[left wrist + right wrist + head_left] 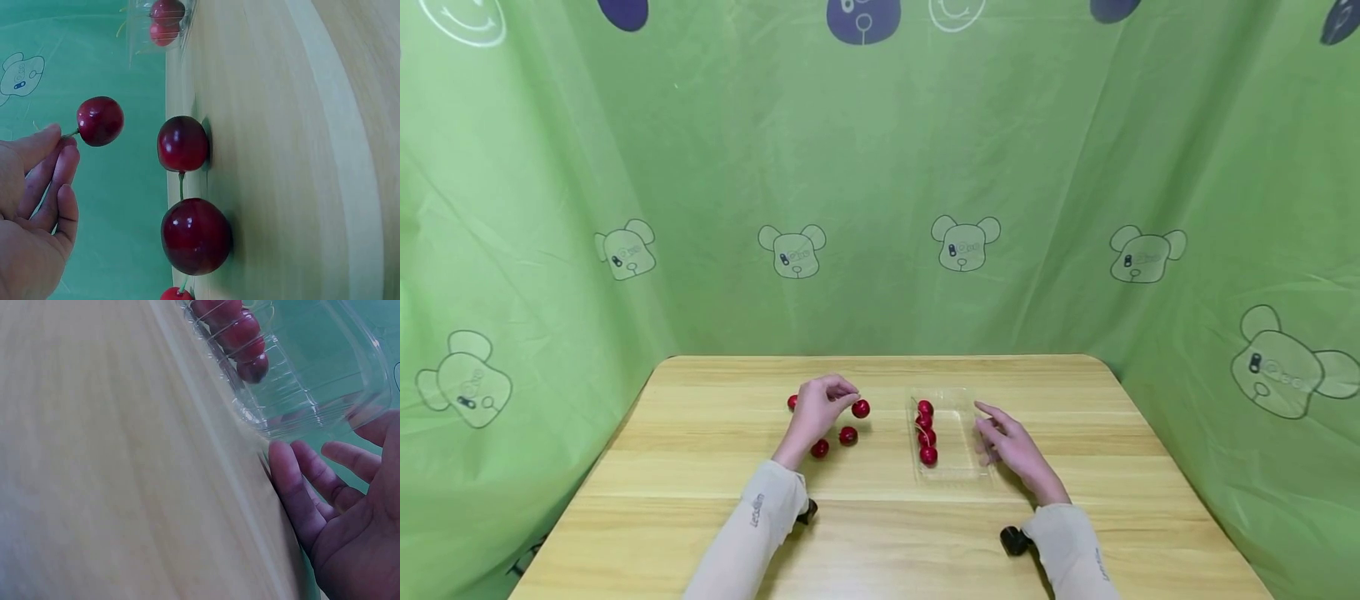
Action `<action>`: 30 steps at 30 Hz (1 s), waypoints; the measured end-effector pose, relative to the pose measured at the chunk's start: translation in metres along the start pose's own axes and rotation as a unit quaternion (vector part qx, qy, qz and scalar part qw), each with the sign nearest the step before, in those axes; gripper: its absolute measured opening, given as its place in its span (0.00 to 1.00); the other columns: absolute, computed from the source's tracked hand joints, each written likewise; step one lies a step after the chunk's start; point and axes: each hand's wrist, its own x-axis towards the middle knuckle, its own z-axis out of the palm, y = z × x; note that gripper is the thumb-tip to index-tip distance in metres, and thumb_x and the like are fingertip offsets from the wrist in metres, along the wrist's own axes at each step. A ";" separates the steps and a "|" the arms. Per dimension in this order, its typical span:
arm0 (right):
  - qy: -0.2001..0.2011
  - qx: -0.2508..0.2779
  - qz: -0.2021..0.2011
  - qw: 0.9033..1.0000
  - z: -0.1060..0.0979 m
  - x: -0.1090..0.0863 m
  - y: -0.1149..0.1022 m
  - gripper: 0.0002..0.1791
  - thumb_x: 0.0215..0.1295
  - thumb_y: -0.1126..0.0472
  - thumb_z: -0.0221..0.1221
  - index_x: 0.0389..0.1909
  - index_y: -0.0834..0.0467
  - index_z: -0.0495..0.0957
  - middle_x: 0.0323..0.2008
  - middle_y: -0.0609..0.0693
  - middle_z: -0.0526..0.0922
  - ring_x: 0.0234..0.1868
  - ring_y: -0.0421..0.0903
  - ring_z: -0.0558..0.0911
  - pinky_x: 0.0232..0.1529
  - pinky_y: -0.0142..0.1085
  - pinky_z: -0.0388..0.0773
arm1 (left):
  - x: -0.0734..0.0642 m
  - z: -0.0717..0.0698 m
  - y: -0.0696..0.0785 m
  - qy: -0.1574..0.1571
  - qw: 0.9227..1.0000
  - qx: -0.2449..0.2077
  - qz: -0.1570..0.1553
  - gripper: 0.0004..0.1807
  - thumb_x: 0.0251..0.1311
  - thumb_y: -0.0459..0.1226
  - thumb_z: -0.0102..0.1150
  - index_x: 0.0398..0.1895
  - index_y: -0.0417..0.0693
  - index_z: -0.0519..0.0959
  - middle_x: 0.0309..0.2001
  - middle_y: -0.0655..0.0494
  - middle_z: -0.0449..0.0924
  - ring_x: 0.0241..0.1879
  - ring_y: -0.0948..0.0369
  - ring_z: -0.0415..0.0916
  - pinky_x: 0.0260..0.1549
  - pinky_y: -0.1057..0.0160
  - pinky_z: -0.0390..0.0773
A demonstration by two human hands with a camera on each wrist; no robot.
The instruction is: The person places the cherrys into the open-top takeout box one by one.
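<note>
My left hand [817, 412] pinches a red cherry [861, 408] by its stem, between thumb and fingertip. In the left wrist view that cherry [100, 121] hangs above the tabletop. Below and around this hand lie a cherry [848, 436], a second cherry [820, 448] and a third cherry [792, 402], partly hidden by the hand. A clear plastic box [958, 433] stands to the right, with a row of several cherries [928, 456] along its left side. Beside the box's right wall is my right hand [1017, 447], fingers loosely extended, fingertips right at the wall.
The light wooden table [880, 542] reaches back to a green curtain [880, 317] printed with bear heads, which also hangs on both sides. A black wrist camera [1015, 541] sits under the right cuff; another black piece [807, 511] shows at the left cuff.
</note>
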 end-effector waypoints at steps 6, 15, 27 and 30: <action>-0.014 0.020 0.007 1.000 -0.001 -0.005 -0.013 0.32 0.83 0.55 0.49 0.80 0.65 0.55 0.52 0.74 0.74 0.33 0.57 0.83 0.35 0.45 0.87 | 0.000 0.002 0.002 -0.009 1.000 -0.006 0.007 0.04 0.62 0.36 0.72 0.38 0.46 0.89 0.34 0.57 0.89 0.31 0.63 0.80 0.34 0.67 0.81; -0.013 0.014 0.001 1.000 0.000 -0.011 -0.021 0.32 0.83 0.56 0.50 0.79 0.67 0.55 0.51 0.74 0.75 0.31 0.56 0.83 0.34 0.44 0.86 | 0.000 0.006 0.003 0.001 1.000 -0.011 -0.001 0.02 0.63 0.35 0.70 0.37 0.48 0.87 0.35 0.56 0.89 0.34 0.64 0.83 0.38 0.66 0.85; 0.000 -0.002 -0.003 1.000 0.001 -0.001 0.000 0.34 0.83 0.50 0.49 0.80 0.62 0.56 0.53 0.70 0.76 0.31 0.51 0.83 0.34 0.41 0.86 | -0.002 0.004 0.003 0.015 0.995 -0.097 -0.026 0.07 0.60 0.44 0.75 0.35 0.53 0.88 0.32 0.57 0.90 0.37 0.48 0.87 0.34 0.64 0.84; 0.000 -0.003 -0.002 1.000 0.000 -0.001 -0.001 0.33 0.83 0.50 0.49 0.80 0.62 0.56 0.54 0.71 0.75 0.33 0.51 0.83 0.34 0.41 0.86 | -0.002 0.004 0.002 0.023 0.993 -0.116 -0.015 0.06 0.61 0.42 0.74 0.34 0.51 0.88 0.31 0.55 0.90 0.38 0.40 0.86 0.33 0.66 0.83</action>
